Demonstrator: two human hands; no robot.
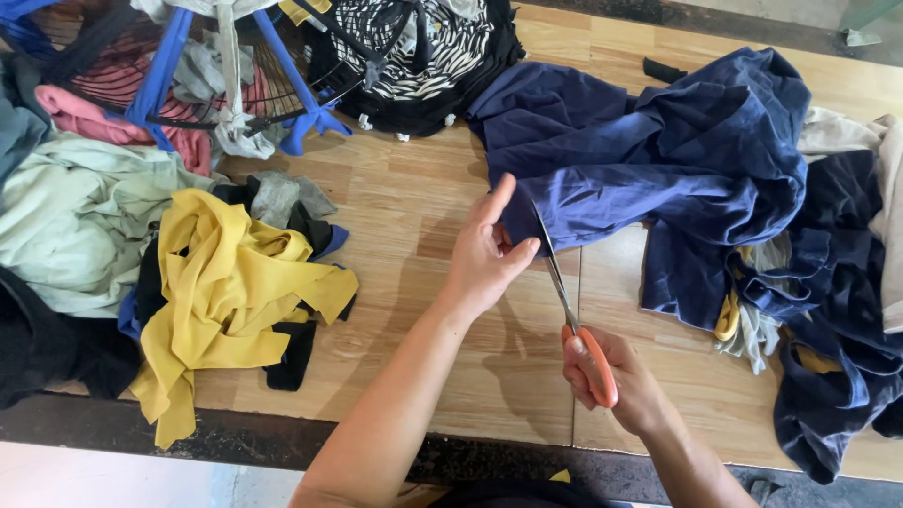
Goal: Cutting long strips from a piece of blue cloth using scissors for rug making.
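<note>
Our left hand [484, 254] pinches the navy cloth [649, 160] at frame centre, our right hand [611, 376] grips the scissors [564, 301]; we judge the blades could nick our thumb, so close

Bare tabletop [404, 202] lies open between my two hands and runs far toward the striped cloth [423, 47]; to the left the yellow strips [221, 292] and pale green cloth [66, 216] block my way; to the right the navy fabric [677, 160] heaps up; the blue fan cage [188, 56] crowds the far left.
</note>
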